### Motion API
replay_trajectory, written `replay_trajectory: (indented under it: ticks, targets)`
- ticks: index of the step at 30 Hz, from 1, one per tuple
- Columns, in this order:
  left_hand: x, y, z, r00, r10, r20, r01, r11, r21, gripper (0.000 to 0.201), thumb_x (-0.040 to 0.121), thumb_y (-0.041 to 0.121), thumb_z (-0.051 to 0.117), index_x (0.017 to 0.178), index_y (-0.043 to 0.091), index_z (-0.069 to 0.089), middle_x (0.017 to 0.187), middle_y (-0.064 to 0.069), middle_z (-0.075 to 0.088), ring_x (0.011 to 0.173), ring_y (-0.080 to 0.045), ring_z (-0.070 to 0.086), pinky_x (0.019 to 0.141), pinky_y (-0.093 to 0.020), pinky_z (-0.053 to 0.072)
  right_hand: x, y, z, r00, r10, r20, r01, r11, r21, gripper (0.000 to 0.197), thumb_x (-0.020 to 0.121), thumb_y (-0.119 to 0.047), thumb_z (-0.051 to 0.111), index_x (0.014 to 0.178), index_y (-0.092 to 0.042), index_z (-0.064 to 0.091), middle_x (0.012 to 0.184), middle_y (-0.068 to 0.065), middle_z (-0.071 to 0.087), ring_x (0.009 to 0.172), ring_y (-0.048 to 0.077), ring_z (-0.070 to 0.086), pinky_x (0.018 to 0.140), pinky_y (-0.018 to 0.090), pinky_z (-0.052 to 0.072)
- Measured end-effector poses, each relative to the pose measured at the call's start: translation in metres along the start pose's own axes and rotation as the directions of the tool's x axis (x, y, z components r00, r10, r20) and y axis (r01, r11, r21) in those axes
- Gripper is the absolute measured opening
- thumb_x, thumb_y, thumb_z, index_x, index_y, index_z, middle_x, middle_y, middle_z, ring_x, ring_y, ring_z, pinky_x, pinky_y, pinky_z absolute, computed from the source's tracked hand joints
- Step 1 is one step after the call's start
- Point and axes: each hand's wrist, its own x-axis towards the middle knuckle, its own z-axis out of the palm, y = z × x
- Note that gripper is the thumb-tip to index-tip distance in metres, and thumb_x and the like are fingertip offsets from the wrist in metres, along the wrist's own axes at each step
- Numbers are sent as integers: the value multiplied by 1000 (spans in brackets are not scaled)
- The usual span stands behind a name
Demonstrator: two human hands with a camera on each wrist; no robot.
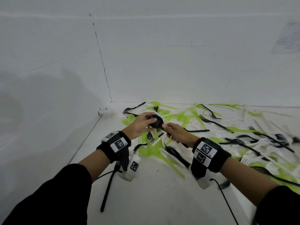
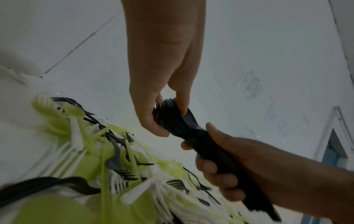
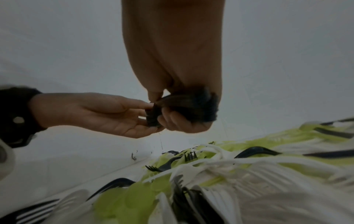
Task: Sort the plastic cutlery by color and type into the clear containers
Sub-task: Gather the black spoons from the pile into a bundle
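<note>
A stack of black plastic spoons [image 1: 157, 122] is held up between both hands above the scattered cutlery. My right hand [image 1: 167, 131] is wrapped around the bundled handles. My left hand [image 1: 148, 122] pinches the nested bowls between thumb and fingers. The left wrist view shows the spoon stack [image 2: 177, 121] with the left hand [image 2: 169, 121] on the bowls and the right hand [image 2: 226, 163] fisted round the handles. Seen from the right wrist, the right hand [image 3: 184, 119] grips the dark bundle [image 3: 152, 117] while the left hand [image 3: 147, 116] touches its end.
Green, white and black forks, spoons and knives lie in a loose pile [image 1: 203, 127] across the white surface to the right. A single black fork [image 1: 108, 189] lies under my left forearm. White walls meet in a corner [image 1: 110, 98] behind. No clear container shows.
</note>
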Motion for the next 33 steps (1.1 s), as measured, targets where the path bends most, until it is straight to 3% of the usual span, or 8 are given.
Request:
replay_trajectory:
  ticks: [5,9,11,14,16,20,23,33]
  targets:
    - [-8,-6,6,996,72,59,-75,996,55,26,94,12,52,117,2,57,97,-3,60,94,-16,60,81,-26,53,-9,4,-5,968,-56,-244,44,998,-52,33,85,-41,63,89,-9,68,75,3,67,53,10,58,46,20,43]
    - [-8,-7,17,989,101,105,-109,992,69,28,92,9,55,119,2,58,100,-6,62,92,-15,61,83,-26,53,-18,10,-16,954,-26,-297,13,999,-45,31,78,-41,71,85,-10,72,73,2,68,54,11,60,50,24,46]
    - [-5,-4,33,984,112,142,-126,987,99,28,91,12,58,118,4,60,101,-5,63,91,-13,63,79,-22,55,-30,16,-29,939,-20,-342,8,999,-38,30,76,-38,74,84,-10,73,73,4,69,53,12,60,47,18,45]
    - [-1,3,55,973,151,177,-177,973,146,29,89,11,60,117,1,61,99,-7,65,86,-10,64,72,-16,54,-47,22,-51,935,-34,-353,28,999,-21,23,75,-28,76,87,-8,73,68,3,66,47,3,57,43,10,40]
    - [0,8,62,970,158,183,-182,976,118,30,89,8,60,117,-2,60,95,-6,66,81,-7,65,74,-16,55,-55,22,-63,950,-18,-310,24,1000,15,23,77,-22,75,95,-8,71,73,4,67,50,-1,58,51,13,45]
    - [2,18,127,946,101,307,-134,987,87,29,89,5,59,117,-3,59,92,-7,65,76,-8,66,75,-18,54,-100,47,-111,917,27,-398,-17,999,30,20,76,-16,76,94,-9,71,77,5,68,55,2,61,63,14,48]
    - [0,20,176,920,86,381,-131,987,93,24,89,5,58,113,3,61,85,0,67,71,-2,67,71,-16,55,-133,64,-138,881,69,-469,-27,995,96,20,75,-11,76,93,-8,71,80,16,70,62,6,62,68,27,53]
    - [-27,13,364,819,66,570,-154,982,107,25,89,6,59,114,3,61,90,-1,65,76,-3,66,69,-16,55,-272,134,-238,769,188,-611,-151,982,113,24,75,-13,76,98,-11,70,85,8,68,70,10,57,61,17,48]
